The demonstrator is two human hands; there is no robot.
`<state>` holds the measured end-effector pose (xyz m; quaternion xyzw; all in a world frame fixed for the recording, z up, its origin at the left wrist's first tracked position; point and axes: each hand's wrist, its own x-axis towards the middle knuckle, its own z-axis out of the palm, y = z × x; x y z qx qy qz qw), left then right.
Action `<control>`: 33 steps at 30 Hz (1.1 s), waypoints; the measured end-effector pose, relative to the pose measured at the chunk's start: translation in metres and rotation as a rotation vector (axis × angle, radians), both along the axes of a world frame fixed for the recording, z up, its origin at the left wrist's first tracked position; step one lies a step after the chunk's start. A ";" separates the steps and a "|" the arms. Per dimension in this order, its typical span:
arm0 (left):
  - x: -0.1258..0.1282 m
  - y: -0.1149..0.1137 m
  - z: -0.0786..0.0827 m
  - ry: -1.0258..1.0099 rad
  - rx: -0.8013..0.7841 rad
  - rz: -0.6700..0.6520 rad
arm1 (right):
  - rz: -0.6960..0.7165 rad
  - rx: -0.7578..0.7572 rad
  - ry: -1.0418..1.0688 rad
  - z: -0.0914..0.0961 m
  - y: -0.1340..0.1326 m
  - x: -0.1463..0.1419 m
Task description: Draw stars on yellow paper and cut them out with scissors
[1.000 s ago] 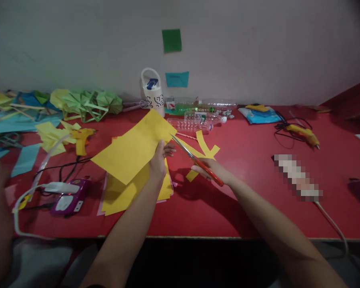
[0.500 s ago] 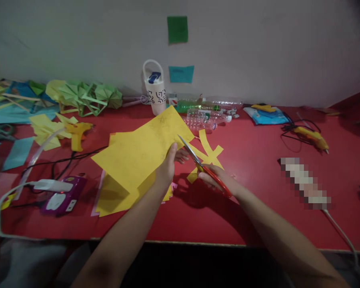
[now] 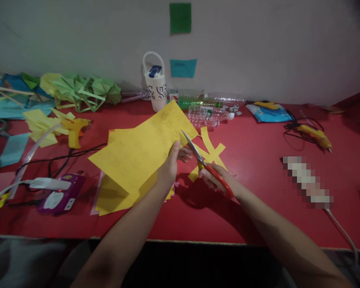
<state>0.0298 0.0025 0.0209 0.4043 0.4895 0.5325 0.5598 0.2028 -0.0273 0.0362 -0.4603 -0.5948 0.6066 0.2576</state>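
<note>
Two bare hands over a red table. Left hand pinches the yellow paper sheet near its right end: thumb on top, fingers curling out past the lower right edge. Most of the sheet extends leftward from this grip, tilted above a stack of yellow paper. Right hand is closed around red-handled scissors, blades pointing up-left at the sheet's right end; cannot tell whether they bite. Left of the stack, a purple socket box. Yellow strips lie crossed just beyond the right hand. Farther, left: a yellow glue gun. Behind: clear plastic bottles, white tumbler upright by the wall.
</note>
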 end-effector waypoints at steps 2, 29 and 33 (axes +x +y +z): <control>0.001 0.000 0.002 -0.015 -0.003 0.002 | -0.011 -0.005 -0.004 0.002 0.000 -0.001; -0.001 0.001 0.004 0.050 -0.003 -0.022 | -0.034 -0.013 -0.069 0.005 -0.001 -0.004; 0.004 -0.001 0.010 0.087 -0.064 -0.080 | -0.019 0.032 -0.050 0.005 -0.001 -0.004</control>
